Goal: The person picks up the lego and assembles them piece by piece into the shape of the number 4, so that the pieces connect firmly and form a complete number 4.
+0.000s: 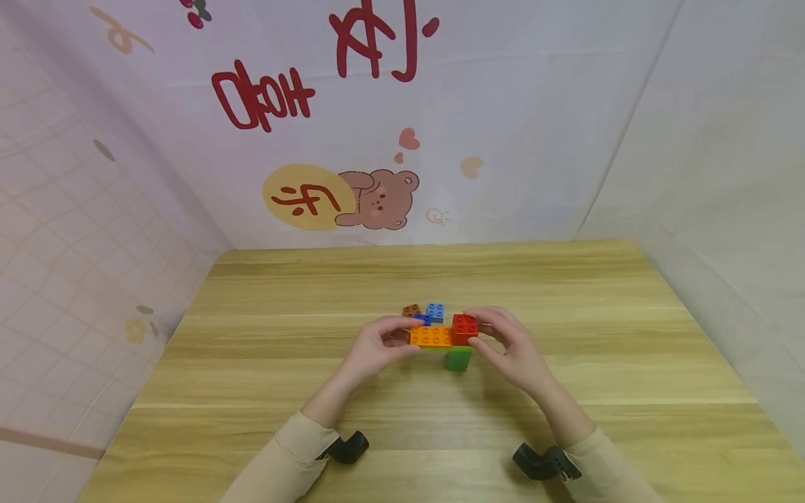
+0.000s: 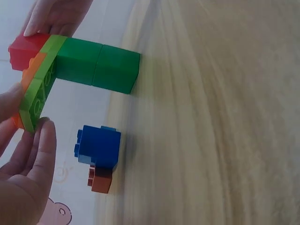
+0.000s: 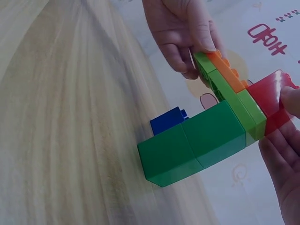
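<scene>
Head view: above a wooden desk (image 1: 440,433), a person's left hand (image 1: 377,344) pinches the end of an orange brick (image 1: 430,337) while the right hand (image 1: 514,347) grips the adjoining red brick (image 1: 465,331). Left wrist: lime bricks (image 2: 30,102) beneath jut from a green column (image 2: 96,64), near a blue brick (image 2: 101,144) and a brown brick (image 2: 101,181). Right wrist: pressing hard on the overhang, without a column below, could topple the structure or pop joints.

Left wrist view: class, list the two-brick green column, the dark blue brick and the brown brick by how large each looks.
1. Green column, largest
2. Dark blue brick
3. Brown brick, smallest
</scene>
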Demonstrator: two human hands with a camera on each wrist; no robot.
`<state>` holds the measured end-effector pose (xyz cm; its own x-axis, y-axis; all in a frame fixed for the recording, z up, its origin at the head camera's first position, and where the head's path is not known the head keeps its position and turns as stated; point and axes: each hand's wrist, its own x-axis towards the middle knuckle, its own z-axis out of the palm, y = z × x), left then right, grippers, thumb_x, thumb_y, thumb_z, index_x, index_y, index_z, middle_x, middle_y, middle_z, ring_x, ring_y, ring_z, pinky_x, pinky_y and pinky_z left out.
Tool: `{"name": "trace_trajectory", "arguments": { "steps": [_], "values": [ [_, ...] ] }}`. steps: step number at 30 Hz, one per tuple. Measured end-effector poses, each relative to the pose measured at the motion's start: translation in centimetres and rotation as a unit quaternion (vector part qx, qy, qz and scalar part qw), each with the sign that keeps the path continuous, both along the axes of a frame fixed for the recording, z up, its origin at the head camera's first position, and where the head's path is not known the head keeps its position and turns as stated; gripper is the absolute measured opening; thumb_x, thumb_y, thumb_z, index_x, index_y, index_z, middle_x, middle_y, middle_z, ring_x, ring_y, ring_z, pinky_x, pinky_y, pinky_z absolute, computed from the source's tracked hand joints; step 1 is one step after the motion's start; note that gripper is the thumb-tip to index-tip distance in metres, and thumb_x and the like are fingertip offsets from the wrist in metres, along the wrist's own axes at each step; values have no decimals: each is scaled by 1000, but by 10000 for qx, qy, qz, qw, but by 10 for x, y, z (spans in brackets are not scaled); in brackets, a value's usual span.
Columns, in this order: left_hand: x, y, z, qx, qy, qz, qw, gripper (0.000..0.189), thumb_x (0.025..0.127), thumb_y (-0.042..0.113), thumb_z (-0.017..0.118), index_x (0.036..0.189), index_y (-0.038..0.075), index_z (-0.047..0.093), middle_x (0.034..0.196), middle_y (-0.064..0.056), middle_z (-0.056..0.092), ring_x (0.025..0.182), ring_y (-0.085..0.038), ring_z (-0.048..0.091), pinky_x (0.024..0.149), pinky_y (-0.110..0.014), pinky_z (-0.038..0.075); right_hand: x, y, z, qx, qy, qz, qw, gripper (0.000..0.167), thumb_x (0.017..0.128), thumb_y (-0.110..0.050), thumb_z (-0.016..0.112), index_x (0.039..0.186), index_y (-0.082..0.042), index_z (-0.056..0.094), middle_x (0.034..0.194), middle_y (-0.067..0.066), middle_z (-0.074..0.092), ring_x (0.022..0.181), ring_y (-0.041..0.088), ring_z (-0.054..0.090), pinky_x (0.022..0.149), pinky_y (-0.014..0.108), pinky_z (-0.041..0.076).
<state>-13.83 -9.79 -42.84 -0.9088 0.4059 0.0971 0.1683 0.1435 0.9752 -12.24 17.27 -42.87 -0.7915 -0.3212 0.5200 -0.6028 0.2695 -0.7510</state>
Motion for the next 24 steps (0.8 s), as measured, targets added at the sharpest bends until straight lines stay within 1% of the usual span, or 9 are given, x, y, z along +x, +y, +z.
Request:
{"name": "trace_trajectory", "arguments": {
  "steps": [3,5,8,11,13,15,18,20,24],
  "values": [
    [-3,-3,-2,52,120,-86,9999,43,89,4,73,130,-3,62,125,-19,63,106,-33,62,90,-33,54,1,2,1,86,-18,-88,9999,48,84,14,70,128,-1,62,122,12,61,109,12,59,91,30,52],
    [-6,-5,-2,99,190,-29,9998,42,92,6,70,131,-4,60,125,-20,63,109,-34,61,92,-35,53,2,3,3,110,23,-119,9999,48,82,17,70,127,2,62,120,15,61,109,11,59,91,31,53],
    [-12,-7,-4,46,236,195,9995,39,94,9,69,130,-3,61,122,-19,65,110,-30,62,92,-33,53,6,3,13,78,41,-97,9999,46,80,21,68,124,8,61,118,21,60,108,8,58,91,33,53],
    [-16,-6,-5,-167,334,491,9981,37,94,12,69,128,-1,64,119,-17,67,108,-25,63,91,-31,53,12,2,24,50,-81,-71,9999,44,81,21,67,123,12,59,117,23,59,107,5,58,91,34,53],
    [-20,-5,-7,-329,438,680,9962,34,94,12,70,126,1,66,116,-15,69,105,-23,64,89,-32,54,14,1,28,9,-134,-45,9999,43,81,21,67,122,14,59,117,24,59,107,5,58,91,34,52],
    [-23,-3,-11,-428,558,812,9942,33,93,10,70,124,2,67,114,-14,69,104,-25,64,88,-33,55,12,3,24,-20,-165,-52,9998,43,81,22,67,123,14,59,117,24,59,108,4,58,92,31,52],
    [-27,0,-17,-537,650,926,9921,33,90,4,72,123,1,68,112,-15,69,103,-28,65,86,-36,56,7,6,12,-75,-120,-45,9999,46,80,23,67,124,12,59,119,23,59,109,4,57,93,28,51],
    [-30,3,-20,-605,656,888,9920,36,89,2,73,124,-1,67,114,-16,68,105,-31,64,87,-38,55,4,8,4,-90,-97,-53,9999,48,80,22,68,126,10,59,119,22,59,110,4,57,93,28,51],
    [-35,7,-26,-766,529,753,9928,43,86,2,75,128,-2,64,120,-17,66,109,-32,62,91,-42,53,2,10,-1,-125,-108,-3,9999,49,82,18,69,128,4,60,121,16,60,111,7,57,93,29,51]
  ]
}}
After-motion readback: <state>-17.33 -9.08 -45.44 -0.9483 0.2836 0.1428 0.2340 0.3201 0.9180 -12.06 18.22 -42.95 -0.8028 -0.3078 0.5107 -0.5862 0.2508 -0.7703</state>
